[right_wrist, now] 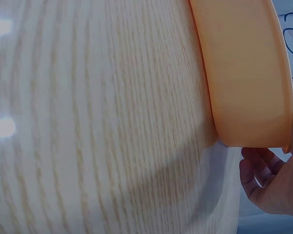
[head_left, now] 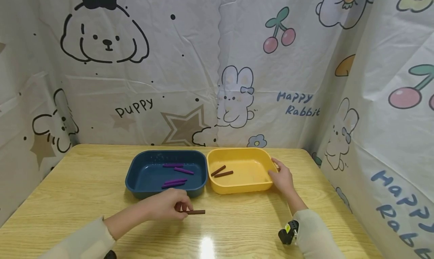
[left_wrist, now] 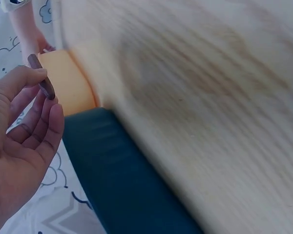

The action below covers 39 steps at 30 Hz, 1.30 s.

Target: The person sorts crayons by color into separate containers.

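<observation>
My left hand (head_left: 168, 205) pinches a short brown stick (head_left: 197, 212) between thumb and fingers, in front of the blue tray (head_left: 144, 176) and above the table. In the left wrist view the brown stick (left_wrist: 42, 78) slants from the fingertips. Two more brown sticks (head_left: 223, 173) lie at the left end of the yellow tray (head_left: 249, 170). Several purple sticks (head_left: 174, 181) lie in the blue tray. With the thumb over its rim and the fingers outside, my right hand (head_left: 284, 179) grips the right end of the yellow tray; its curled fingers show in the right wrist view.
Both trays stand side by side toward the back of the wooden table (head_left: 84, 198). A printed cloth (head_left: 190, 70) hangs behind the table and along its sides. A small black device (head_left: 288, 232) sits at the right wrist.
</observation>
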Motion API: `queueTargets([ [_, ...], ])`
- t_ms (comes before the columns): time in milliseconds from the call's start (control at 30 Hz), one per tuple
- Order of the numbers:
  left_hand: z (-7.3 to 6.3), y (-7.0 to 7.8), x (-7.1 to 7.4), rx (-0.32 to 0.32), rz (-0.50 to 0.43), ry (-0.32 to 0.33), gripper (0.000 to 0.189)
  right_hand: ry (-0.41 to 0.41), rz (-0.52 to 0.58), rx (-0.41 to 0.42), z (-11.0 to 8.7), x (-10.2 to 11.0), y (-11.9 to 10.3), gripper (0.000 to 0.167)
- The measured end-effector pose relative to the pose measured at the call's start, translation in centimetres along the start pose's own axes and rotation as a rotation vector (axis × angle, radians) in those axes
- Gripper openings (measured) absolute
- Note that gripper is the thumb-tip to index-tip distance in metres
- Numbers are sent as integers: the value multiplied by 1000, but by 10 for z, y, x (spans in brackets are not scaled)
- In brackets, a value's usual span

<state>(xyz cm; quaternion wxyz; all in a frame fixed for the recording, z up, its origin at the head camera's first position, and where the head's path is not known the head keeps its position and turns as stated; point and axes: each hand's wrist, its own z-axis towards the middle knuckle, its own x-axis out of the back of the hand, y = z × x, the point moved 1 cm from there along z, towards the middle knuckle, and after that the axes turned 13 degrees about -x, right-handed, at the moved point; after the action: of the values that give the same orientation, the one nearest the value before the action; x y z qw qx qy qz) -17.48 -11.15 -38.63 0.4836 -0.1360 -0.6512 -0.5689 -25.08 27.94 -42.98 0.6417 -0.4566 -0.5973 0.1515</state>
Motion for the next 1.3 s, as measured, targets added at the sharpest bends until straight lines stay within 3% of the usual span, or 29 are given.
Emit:
queueTargets([
  [600,41,4,27,-57,152,143,11,-8,7,-19,-2,-2,-1,54],
  [900,56,6,38,-17,120,170,10,1,-4,-10,-1,-3,-2,54],
  [1300,73,-4,41,19,93,227,12,5,-12,-3,1,-3,2,54],
])
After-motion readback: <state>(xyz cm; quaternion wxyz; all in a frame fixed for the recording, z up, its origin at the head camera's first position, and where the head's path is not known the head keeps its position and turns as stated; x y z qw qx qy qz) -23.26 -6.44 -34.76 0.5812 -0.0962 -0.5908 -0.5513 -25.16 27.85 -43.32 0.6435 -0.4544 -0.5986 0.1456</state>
